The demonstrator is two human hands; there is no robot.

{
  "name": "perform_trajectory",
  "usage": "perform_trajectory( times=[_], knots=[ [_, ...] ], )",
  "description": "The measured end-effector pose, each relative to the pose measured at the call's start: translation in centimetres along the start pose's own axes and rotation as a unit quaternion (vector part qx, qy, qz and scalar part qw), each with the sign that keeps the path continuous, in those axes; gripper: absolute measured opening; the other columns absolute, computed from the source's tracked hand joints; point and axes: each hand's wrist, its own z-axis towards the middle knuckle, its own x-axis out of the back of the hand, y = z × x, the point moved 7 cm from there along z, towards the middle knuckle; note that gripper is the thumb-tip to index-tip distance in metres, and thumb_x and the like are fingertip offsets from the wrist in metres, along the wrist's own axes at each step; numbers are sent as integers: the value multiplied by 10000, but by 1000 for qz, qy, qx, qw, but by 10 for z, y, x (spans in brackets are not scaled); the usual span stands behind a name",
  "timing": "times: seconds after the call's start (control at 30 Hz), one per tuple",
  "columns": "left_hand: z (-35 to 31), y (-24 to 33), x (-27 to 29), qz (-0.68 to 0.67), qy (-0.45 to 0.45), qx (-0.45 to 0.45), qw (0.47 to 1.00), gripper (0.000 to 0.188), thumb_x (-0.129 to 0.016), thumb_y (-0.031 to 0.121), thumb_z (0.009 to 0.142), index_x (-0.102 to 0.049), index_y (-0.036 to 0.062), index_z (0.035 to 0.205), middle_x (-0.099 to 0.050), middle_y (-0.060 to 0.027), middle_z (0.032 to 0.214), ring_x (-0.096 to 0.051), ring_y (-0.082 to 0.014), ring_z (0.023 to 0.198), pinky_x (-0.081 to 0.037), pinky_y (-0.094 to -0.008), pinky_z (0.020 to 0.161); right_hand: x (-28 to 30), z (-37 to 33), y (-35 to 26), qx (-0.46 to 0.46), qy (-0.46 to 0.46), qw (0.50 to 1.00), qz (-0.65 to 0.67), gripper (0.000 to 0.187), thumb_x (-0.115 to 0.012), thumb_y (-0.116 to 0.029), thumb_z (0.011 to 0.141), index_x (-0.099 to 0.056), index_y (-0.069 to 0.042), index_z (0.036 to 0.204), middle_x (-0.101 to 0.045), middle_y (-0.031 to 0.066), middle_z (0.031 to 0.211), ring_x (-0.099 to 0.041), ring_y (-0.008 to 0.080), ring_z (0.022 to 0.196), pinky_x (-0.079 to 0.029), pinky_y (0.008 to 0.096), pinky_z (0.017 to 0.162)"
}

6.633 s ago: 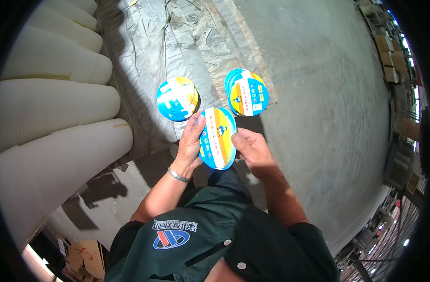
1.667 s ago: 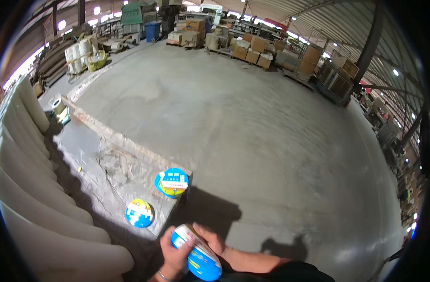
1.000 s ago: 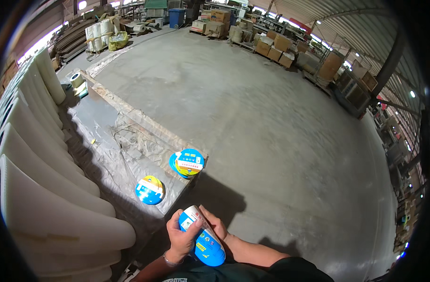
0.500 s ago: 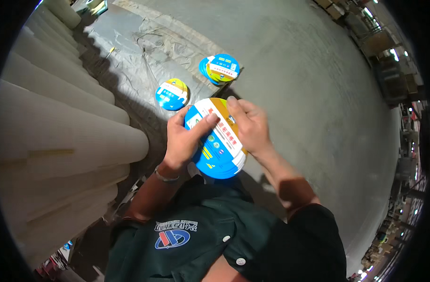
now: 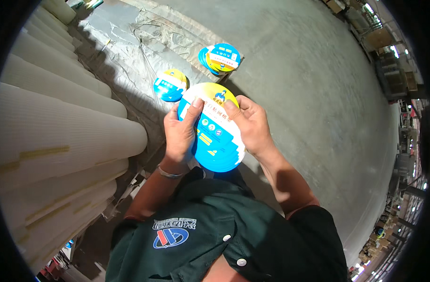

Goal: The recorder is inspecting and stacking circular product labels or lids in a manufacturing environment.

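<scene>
Between my two hands is a stack of round printed labels (image 5: 212, 148), blue, white and yellow, with the lower edges fanned out in steps. My left hand (image 5: 181, 131) grips its left side, thumb lying on the printed face and fingers behind. On the upper right edge my right hand (image 5: 252, 124) closes the same way, its thumb pressed on the top label. Beyond my hands lie two more piles of such round labels: one pile (image 5: 170, 85) just past my left hand, another pile (image 5: 220, 58) farther off near the corner of a covered surface.
Large white rolls (image 5: 74, 122) stand side by side along the left. A wrinkled grey sheet (image 5: 130, 61) covers the low surface under the far piles. Grey concrete floor (image 5: 314, 103) stretches to the right, with boxes and shelving (image 5: 389, 75) at its far edge.
The held stack has turned slightly and risen a little away from me. My right thumb has moved down from the upper edge onto the top label's face. My left hand keeps its grip.
</scene>
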Motion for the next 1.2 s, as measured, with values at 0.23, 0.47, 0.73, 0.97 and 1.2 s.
perform_trajectory(
  times=[0.23,0.47,0.73,0.97,1.2],
  knots=[
    [2,-37,6,-110,-14,47,993,321,-680,199,936,-615,-17,1165,-691,-61,1002,-658,-108,842,-534,-255,757,-14,1,61,-162,44,942,290,310,-549,-289,1005,-644,-1,1067,-696,23,911,-627,68,750,-508,225,674],
    [-8,-3,-8,-59,-61,-40,996,279,-682,211,936,-646,1,1116,-694,-49,971,-649,-99,831,-526,-260,749,-12,-6,32,-7,51,974,222,316,-569,-334,1003,-658,-39,934,-665,-10,868,-569,36,717,-483,214,657],
    [-11,18,15,41,-62,-39,996,286,-699,183,917,-644,-27,1103,-698,-59,955,-654,-114,818,-526,-260,740,-10,-1,5,58,30,994,-91,339,-565,-325,1006,-655,-38,851,-647,-25,777,-540,25,646,-450,225,574],
    [1,-5,32,-63,-34,34,997,287,-691,185,921,-633,-26,1107,-691,-61,979,-658,-105,818,-532,-256,735,-36,11,72,-134,78,967,202,346,-572,-361,998,-679,-41,921,-671,-12,835,-564,29,689,-463,216,613],
    [0,6,33,-133,-70,-1,989,307,-633,218,961,-618,-35,1134,-689,-74,986,-657,-112,850,-524,-264,769,-71,3,54,-106,149,955,234,351,-570,-364,997,-682,-58,869,-659,-16,815,-561,26,708,-440,206,613]
  ],
)
